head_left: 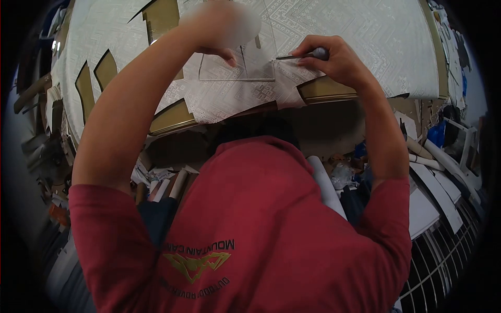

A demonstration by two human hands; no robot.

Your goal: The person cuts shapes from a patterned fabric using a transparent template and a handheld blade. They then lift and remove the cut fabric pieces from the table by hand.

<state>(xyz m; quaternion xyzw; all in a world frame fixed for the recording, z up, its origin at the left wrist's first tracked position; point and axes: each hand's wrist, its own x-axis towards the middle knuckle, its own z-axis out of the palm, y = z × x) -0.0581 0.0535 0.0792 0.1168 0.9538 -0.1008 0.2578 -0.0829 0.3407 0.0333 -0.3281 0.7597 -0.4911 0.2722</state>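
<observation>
My left hand (215, 32) lies over a clear rectangular template (255, 70) at the top middle. Its thumb stretches down onto the clear sheet; a blur covers part of the hand. Beneath the template is white patterned fabric (355, 39). In my right hand (336, 58) is an awl-like tool (319, 53) with a rounded grey handle and a thin dark shaft. The tool's tip points left and sits right at the template's right edge, over the fabric.
Cut-outs in the fabric bare a brown board (326, 88) along the table's near edge and at the left. Below the table stand several rolls (326, 182). Pale flat strips (437, 193) and a wire rack (443, 261) are at the right.
</observation>
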